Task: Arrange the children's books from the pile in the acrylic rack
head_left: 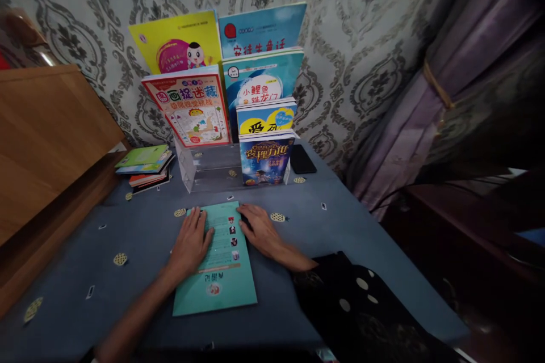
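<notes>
A teal book (221, 286) lies flat on the blue tablecloth, its printed title upside down to me. My left hand (190, 241) rests on the book's left side, fingers stretched toward its far edge. At the far right corner, my right hand (259, 229) touches the book's edge with its fingers extended. Beyond them stands a clear tiered rack (185, 167) holding upright books. Its front right tier carries a dark blue book (267, 161), with a yellow-and-blue book (266, 119) behind it. A red-framed picture book (196, 110) leans on the left side.
A pile of books (147, 161) lies left of the rack, and a black phone (303, 159) lies to its right. A wooden panel (51, 142) borders the table's left side. A purple curtain (400, 125) hangs at right, before a patterned wall.
</notes>
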`<action>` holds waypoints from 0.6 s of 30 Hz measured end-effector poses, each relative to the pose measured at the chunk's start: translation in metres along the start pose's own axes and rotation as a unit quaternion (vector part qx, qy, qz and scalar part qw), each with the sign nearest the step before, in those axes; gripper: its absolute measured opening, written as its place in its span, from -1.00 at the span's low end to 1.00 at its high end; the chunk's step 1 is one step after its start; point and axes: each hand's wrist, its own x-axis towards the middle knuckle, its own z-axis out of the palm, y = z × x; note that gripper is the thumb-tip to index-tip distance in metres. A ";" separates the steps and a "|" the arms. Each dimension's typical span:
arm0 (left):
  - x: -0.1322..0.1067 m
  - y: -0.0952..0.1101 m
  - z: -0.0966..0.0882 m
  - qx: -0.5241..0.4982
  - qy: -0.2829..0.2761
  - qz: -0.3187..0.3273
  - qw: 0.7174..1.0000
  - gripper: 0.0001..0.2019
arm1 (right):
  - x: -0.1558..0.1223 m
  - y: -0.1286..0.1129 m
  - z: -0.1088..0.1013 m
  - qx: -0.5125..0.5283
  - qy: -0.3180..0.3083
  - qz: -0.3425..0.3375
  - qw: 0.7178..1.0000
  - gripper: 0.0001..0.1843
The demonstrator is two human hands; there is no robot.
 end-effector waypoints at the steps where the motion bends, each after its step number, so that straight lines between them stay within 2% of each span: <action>1: 0.002 0.001 0.000 -0.002 0.004 0.012 1.000 -0.43 | 0.000 0.000 0.000 -0.001 0.002 -0.001 1.000 -0.62; 6: 0.013 0.009 0.000 -0.011 0.012 0.074 0.997 -0.44 | 0.001 -0.002 0.000 -0.006 0.011 0.006 1.000 -0.63; 18: 0.039 0.021 -0.008 -0.031 -0.046 0.185 0.981 -0.44 | 0.001 0.003 0.002 0.023 0.022 0.006 0.999 -0.53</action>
